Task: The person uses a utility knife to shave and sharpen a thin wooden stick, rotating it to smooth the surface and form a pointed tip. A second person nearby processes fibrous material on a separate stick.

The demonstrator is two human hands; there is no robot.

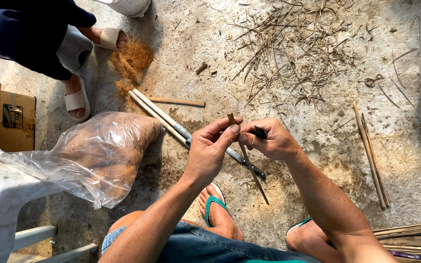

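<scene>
My left hand pinches a thin bamboo stick near its upper end, thumb and fingers closed on it. The stick runs down and to the right from my fingers toward the floor. My right hand is closed around a small dark-handled knife, held right against the stick beside my left thumb. Both hands meet above the concrete floor, over my feet in green flip-flops.
Long-handled shears lie on the floor under my hands. Bamboo shavings are scattered beyond. Split bamboo strips lie at right. A plastic bag of brown fibre, a white stool and another person's sandalled feet are at left.
</scene>
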